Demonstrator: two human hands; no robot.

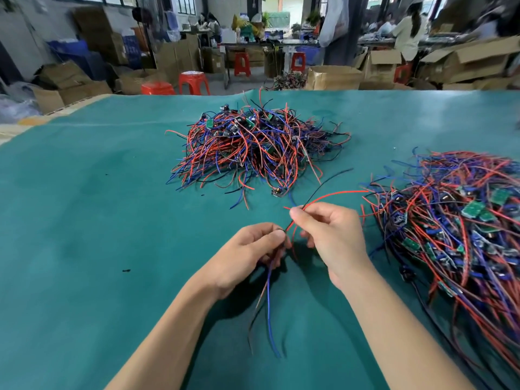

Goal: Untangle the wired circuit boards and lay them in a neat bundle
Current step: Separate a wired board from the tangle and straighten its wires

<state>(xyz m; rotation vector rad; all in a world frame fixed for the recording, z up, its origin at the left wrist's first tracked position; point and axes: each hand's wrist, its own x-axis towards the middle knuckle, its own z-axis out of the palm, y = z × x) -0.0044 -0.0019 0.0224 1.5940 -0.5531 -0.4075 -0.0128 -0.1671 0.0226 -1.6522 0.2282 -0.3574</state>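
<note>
Both hands are raised over the middle of the green table mat (98,206). My left hand (250,254) pinches one wired piece; its blue wire (269,305) and a dark wire hang down below the fingers. The board itself is hidden inside the hand. My right hand (329,237) pinches a red wire (334,195) and a black wire (329,181) that arc up and to the right. A tangled heap of red, blue and black wired boards (253,144) lies beyond the hands. A second, larger heap (461,237) with small green boards lies at the right.
Red plastic stools (194,83) and cardboard boxes (332,77) stand beyond the table's far edge. A person (406,32) stands at a bench in the background right. A small dark scrap (126,270) lies on the mat at the left.
</note>
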